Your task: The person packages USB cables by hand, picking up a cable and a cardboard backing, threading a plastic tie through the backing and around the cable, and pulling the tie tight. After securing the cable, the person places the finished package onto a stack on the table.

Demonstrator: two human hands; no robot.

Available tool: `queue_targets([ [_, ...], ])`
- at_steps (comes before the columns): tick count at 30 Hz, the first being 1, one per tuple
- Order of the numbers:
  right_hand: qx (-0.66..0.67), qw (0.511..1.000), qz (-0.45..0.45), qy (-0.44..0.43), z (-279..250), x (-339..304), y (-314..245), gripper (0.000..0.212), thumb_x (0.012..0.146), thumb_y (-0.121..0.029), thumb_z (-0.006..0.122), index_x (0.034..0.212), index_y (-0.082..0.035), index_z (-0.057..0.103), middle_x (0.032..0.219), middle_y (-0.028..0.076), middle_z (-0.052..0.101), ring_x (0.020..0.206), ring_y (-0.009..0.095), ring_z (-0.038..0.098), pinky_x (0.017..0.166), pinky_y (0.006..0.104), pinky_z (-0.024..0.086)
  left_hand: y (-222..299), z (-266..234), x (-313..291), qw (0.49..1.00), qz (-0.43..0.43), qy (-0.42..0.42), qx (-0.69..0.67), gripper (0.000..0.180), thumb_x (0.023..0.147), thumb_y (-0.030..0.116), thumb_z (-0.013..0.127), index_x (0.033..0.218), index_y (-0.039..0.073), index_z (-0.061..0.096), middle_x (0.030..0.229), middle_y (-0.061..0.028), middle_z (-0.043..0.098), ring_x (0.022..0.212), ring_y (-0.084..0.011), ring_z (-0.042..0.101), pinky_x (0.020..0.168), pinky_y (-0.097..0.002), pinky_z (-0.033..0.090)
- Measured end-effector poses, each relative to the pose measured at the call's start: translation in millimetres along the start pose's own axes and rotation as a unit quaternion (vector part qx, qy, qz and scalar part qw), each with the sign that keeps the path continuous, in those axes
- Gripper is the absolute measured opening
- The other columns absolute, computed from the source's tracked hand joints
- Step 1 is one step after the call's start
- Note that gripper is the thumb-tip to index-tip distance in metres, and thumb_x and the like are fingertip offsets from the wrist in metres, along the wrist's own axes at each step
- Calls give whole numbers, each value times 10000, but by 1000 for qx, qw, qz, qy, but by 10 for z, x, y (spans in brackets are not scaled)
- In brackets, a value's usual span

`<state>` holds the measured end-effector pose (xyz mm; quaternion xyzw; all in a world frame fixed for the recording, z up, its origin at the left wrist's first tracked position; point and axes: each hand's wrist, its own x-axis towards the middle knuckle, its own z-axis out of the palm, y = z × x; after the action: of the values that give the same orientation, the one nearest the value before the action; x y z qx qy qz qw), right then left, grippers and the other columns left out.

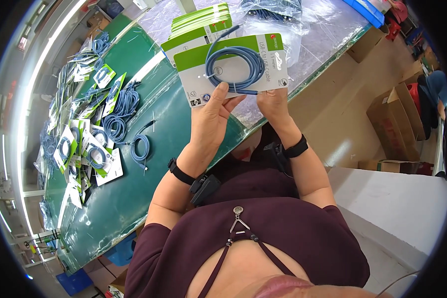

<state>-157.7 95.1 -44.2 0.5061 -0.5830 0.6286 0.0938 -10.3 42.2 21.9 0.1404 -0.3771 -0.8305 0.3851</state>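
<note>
My left hand point(211, 116) grips a green and white packaging card point(191, 82) by its lower edge, thumb on the front and the other fingers behind. A coiled blue cable point(259, 59) lies against the card's front, bound with white ties. One cable end sticks up past the card's top; the other runs along the lower edge toward the right. There my right hand point(274, 105) is closed, fingertips pinched at this lower cable end and the card's edge. The card partly hides those fingers. Just behind stands a stack of similar cards point(198, 30).
On the green table point(169, 107) to the left lies a heap of carded cables point(104, 77) and loose blue coils point(126, 99). A single coil point(140, 149) lies nearer. Clear plastic bags point(293, 35) are at the far side. Cardboard boxes point(392, 121) stand on the floor at right.
</note>
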Motion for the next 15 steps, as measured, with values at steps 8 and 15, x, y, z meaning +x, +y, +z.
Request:
queue_targets([
  [8,67,994,86,-1,161,-15,12,346,807,68,578,1146,11,545,1082,128,616,946,224,611,820,338,476,-53,-112,118,999,41,28,-23,298,941,49,551,1227,15,475,1149,-104,593,1013,-233,628,886,-395,549],
  [15,633,682,361,64,78,132,-217,177,953,-189,555,1032,-31,577,998,71,630,793,134,618,655,260,490,-78,-259,147,998,8,-57,-9,328,956,115,544,1253,4,459,1202,-106,575,1043,-238,614,925,-406,519],
])
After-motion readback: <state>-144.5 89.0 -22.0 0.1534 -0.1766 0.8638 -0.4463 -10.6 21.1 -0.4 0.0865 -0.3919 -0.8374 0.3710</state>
